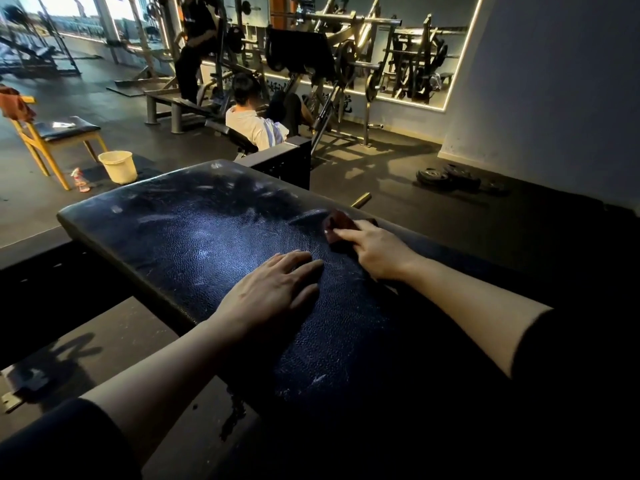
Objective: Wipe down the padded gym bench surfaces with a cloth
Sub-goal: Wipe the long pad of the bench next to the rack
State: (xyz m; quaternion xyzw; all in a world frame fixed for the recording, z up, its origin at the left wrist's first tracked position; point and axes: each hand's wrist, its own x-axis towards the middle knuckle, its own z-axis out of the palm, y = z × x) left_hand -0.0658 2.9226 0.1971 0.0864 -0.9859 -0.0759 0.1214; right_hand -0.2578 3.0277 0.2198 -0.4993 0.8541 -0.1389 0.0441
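A wide black padded bench (pixel 194 237) fills the middle of the head view, its leather streaked with pale wipe marks. My left hand (pixel 273 289) lies flat on the pad, fingers straight and spread a little. My right hand (pixel 372 247) is at the pad's right edge and holds a small dark red cloth (pixel 334 227) against the surface; most of the cloth is hidden under the fingers.
A cream bucket (pixel 118 166) and a spray bottle (pixel 80 180) stand on the floor beyond the bench, beside a yellow wooden chair (pixel 52 133). Two people (pixel 252 123) are at the machines behind. Weight plates (pixel 446 176) lie on the floor at right.
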